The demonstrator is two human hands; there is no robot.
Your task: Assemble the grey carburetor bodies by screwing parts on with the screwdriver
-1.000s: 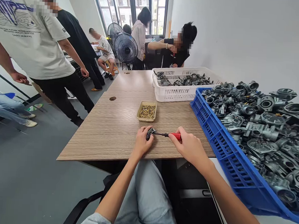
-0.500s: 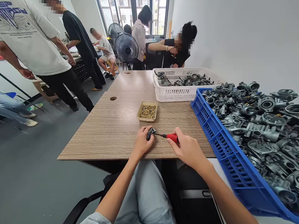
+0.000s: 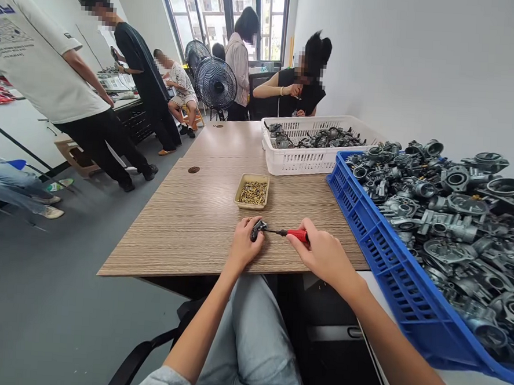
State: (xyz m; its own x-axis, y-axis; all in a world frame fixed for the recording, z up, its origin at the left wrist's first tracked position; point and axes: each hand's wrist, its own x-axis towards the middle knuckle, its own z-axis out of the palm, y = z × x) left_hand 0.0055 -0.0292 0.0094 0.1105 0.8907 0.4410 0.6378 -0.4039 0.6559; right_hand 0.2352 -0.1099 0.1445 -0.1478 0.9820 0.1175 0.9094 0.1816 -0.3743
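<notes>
My left hand (image 3: pixel 246 242) is closed around a small dark metal part (image 3: pixel 259 227), holding it just above the table near the front edge. My right hand (image 3: pixel 323 249) grips the red handle of a screwdriver (image 3: pixel 297 235). Its dark shaft points left, and the tip meets the metal part; exactly where it touches is too small to tell. Just beyond my hands stands a small beige tray (image 3: pixel 238 199) holding many brass-coloured screw-like pieces (image 3: pixel 253 193).
To the right, a blue crate (image 3: pixel 391 276) is heaped with metal carburetor-like castings (image 3: pixel 459 202). Behind it, a white basket (image 3: pixel 302 160) holds similar parts. A person (image 3: pixel 305 82) sits at the table's far end. Fans (image 3: pixel 215 84) and several people stand to the left and back.
My hands, the screwdriver and the metal part look almost unmoved. At the left, the person in the white shirt has shifted further left, and the one in dark clothes has raised a hand.
</notes>
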